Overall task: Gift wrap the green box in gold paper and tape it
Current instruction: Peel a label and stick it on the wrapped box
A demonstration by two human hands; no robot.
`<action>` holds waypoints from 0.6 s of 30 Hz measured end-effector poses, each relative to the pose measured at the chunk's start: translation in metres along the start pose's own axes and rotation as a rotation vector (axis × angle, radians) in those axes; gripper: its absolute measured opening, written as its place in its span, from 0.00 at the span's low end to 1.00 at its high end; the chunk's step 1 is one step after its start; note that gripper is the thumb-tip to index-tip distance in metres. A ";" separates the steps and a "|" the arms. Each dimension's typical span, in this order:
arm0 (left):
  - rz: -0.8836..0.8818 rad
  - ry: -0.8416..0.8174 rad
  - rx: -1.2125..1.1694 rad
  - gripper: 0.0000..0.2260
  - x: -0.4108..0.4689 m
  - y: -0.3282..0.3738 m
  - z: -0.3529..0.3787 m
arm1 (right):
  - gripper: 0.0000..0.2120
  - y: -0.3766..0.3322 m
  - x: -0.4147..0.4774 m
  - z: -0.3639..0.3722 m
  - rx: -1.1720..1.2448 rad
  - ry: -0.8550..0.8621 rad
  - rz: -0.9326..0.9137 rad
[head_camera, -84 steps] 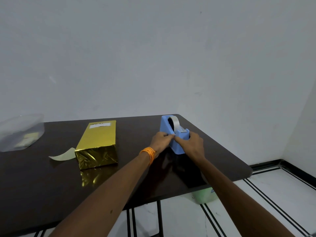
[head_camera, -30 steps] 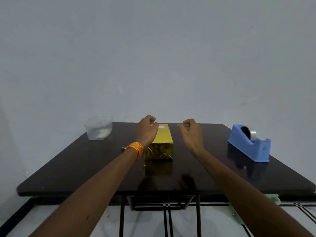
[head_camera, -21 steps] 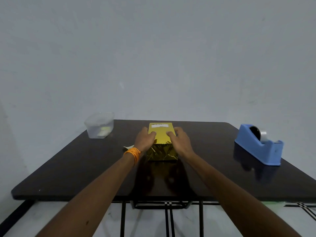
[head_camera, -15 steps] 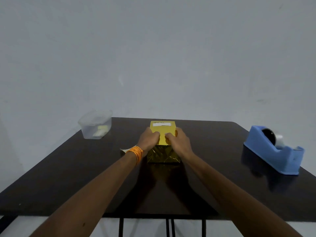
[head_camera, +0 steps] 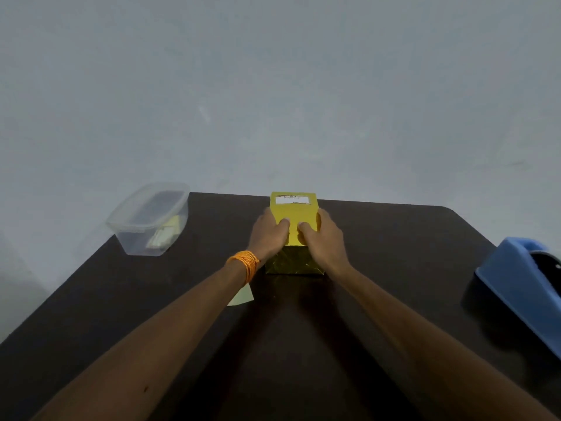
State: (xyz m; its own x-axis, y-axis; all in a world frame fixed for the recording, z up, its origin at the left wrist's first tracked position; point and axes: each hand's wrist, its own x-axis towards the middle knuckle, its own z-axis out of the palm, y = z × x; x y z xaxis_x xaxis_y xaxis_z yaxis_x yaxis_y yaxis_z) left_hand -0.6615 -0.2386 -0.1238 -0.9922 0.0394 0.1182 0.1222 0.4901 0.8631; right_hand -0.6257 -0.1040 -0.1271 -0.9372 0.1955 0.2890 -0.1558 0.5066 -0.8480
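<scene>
Your forearms ran in from the near edge of the dark table (head_camera: pixel 91 299) and met at the gold-wrapped box (head_camera: pixel 296 212). It lay dead ahead of you at mid-table, its long axis pointing away towards the wall. Your left hand (head_camera: pixel 268 233) and right hand (head_camera: pixel 324 238) each clasped a long side at its near end, thumbs pressed on top and almost touching, neither hand nearer. The far end, with its white strip (head_camera: pixel 293 200), lay beyond your fingers, and the tape dispenser (head_camera: pixel 516 287) sat well off to your right.
</scene>
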 end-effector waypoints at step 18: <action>-0.431 -0.143 -0.062 0.21 -0.040 0.067 -0.036 | 0.29 -0.055 -0.004 -0.037 -0.152 -0.358 0.554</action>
State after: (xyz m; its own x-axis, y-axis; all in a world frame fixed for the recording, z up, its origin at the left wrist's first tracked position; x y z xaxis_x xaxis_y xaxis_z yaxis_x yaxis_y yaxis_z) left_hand -0.6130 -0.2386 -0.0533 -0.9455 -0.0346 -0.3238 -0.3059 0.4352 0.8468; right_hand -0.6023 -0.1015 -0.0654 -0.9155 0.1836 -0.3579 0.3989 0.5295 -0.7487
